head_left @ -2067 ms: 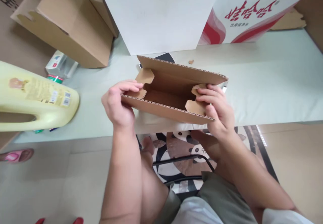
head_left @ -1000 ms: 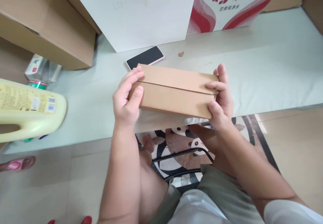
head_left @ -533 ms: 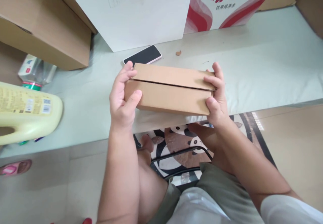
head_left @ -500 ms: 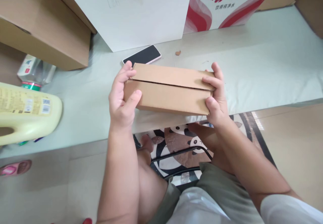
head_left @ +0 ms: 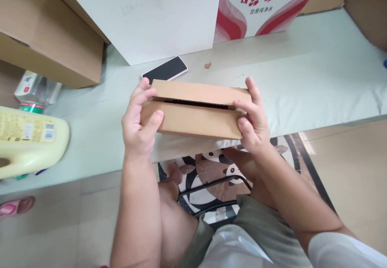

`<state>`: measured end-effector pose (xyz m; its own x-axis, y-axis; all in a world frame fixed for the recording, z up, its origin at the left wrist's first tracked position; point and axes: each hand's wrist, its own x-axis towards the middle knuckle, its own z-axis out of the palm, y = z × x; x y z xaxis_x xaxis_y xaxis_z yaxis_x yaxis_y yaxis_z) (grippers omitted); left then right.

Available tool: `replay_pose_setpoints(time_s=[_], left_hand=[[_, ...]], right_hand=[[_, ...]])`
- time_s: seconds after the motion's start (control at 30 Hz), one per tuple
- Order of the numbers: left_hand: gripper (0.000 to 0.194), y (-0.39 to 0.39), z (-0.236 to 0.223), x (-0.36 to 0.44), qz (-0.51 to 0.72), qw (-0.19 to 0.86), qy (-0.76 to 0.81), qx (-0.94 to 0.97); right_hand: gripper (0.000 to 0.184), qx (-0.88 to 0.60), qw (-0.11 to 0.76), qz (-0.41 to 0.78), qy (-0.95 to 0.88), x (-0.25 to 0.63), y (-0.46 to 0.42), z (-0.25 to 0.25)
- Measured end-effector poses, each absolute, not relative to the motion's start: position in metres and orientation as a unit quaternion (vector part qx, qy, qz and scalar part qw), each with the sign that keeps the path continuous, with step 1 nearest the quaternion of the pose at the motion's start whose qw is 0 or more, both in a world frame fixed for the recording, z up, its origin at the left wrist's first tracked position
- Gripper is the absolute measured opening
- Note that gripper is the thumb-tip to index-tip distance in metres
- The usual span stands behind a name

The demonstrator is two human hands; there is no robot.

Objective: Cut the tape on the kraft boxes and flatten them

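Between both hands is a small brown cardboard box (head_left: 196,119), held over the front edge of the covered table. Its two top flaps stand a little apart, and a dark gap shows between them; what lies inside cannot be made out. My left hand (head_left: 140,119) grips the left end, thumb on the near flap and fingers at the far flap. At the right end my right hand (head_left: 252,117) has its thumb against the near corner and its fingers along the far flap. Just behind the box lies a phone (head_left: 166,70) with a dark screen.
Large white box (head_left: 151,22) and red-and-white carton (head_left: 263,14) stand at the back. To the left are a big cardboard box (head_left: 57,34), a clear bottle (head_left: 34,90) and a yellow jug (head_left: 33,143). Below, a panda-patterned mat (head_left: 211,171) lies on the floor.
The slit between the box's top flaps has widened into a dark opening. Both hands keep their hold on the ends, and the whole view has shifted slightly.
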<state>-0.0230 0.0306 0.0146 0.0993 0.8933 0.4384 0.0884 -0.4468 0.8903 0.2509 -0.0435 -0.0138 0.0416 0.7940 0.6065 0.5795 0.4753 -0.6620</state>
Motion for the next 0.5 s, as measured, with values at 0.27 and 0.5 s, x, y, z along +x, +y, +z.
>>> replay_pose_setpoints(time_s=[0.27, 0.5], left_hand=[[0.036, 0.0357, 0.0098, -0.0303, 0.527, 0.333, 0.363, 0.693], [0.054, 0.0326, 0.0140, -0.0269, 0.530, 0.355, 0.369, 0.676]], right_hand=[[0.042, -0.498, 0.503, 0.075, -0.702, 0.2553, -0.0442, -0.0171], [0.045, -0.514, 0.493, 0.088, -0.697, 0.2527, -0.0460, -0.0146]])
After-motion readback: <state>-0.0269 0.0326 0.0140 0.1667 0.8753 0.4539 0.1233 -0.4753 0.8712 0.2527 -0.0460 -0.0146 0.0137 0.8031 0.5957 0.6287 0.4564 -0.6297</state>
